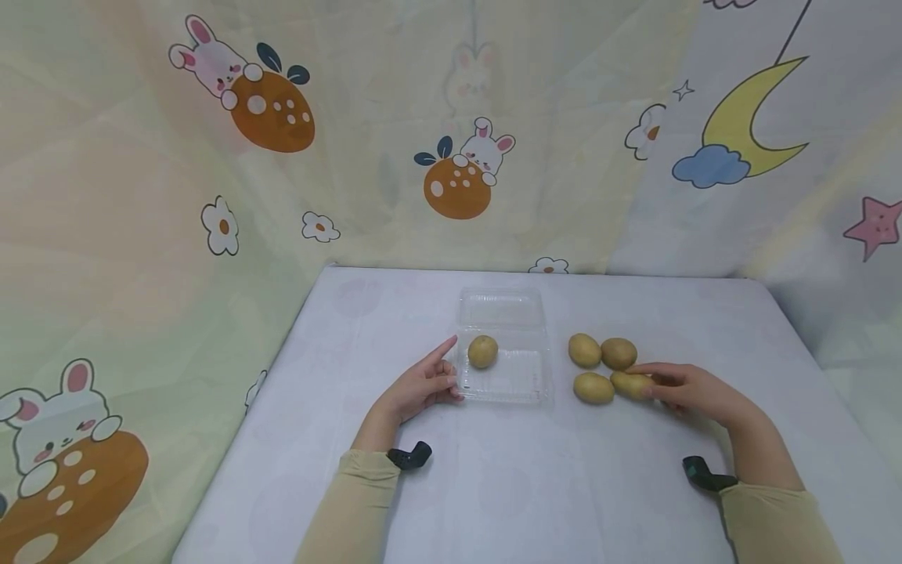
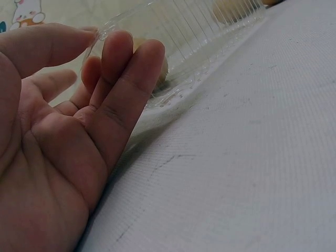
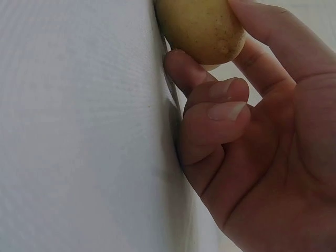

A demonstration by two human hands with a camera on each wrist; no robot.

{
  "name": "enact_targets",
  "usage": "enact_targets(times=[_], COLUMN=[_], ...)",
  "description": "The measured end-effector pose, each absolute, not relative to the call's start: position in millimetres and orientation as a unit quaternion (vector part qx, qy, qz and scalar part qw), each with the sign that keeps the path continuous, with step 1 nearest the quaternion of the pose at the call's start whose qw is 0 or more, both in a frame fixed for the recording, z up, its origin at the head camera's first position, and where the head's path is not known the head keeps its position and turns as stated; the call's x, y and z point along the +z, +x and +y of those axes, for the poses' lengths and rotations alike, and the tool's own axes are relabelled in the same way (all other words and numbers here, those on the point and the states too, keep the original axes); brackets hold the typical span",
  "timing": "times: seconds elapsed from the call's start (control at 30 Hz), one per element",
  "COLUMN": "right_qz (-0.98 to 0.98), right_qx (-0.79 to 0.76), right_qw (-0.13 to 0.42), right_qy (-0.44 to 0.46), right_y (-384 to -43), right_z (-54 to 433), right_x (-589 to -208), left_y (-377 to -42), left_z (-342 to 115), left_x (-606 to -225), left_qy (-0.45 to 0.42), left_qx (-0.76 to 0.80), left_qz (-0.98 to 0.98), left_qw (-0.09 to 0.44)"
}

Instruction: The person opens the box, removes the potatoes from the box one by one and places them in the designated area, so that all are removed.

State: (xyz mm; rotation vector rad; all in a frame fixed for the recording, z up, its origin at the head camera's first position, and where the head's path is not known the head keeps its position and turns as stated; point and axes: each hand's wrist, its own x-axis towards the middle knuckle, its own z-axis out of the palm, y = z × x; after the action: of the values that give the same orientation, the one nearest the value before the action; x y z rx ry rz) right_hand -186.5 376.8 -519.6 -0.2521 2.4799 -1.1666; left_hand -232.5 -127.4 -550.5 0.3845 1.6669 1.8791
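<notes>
A clear plastic clamshell box [image 1: 513,384] lies opened flat, its lid folded back to the far side, with one potato [image 1: 482,352] in the near half. My left hand [image 1: 420,385] holds the box's left edge, the index finger stretched along its side and the thumb at the rim [image 2: 100,34]. To the right of the box, my right hand [image 1: 694,392] grips a potato [image 3: 202,29] between thumb and fingers, low against the tabletop. Beside that one sit three more potatoes: one at the back left [image 1: 584,350], one behind [image 1: 618,354] and one at the left [image 1: 593,388].
A white cloth covers the table [image 1: 493,486]. Behind it hangs a curtain [image 1: 380,94] printed with rabbits, flowers and a moon. Each wrist carries a black camera mount, the left one [image 1: 410,456] and the right one [image 1: 707,475].
</notes>
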Motion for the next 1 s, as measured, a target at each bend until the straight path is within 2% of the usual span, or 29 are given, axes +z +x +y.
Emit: enact_targets(times=[0.77,1.0], right_qz=[0.886,0.876], right_qx=[-0.406,-0.425], right_qw=[0.209,0.203], right_qy=[-0.081,-0.106], right_y=[-184.8,-183.9], right_z=[378.3,378.5], right_x=[-520.5,-520.3], left_y=[-232.2,-231.9], left_z=[-127.3,-127.1], left_x=[-551.6,-549.9], left_qy=[0.149,0.145], left_qx=[0.71,0.711], left_qz=[0.621,0.622], left_qw=[0.296,0.296])
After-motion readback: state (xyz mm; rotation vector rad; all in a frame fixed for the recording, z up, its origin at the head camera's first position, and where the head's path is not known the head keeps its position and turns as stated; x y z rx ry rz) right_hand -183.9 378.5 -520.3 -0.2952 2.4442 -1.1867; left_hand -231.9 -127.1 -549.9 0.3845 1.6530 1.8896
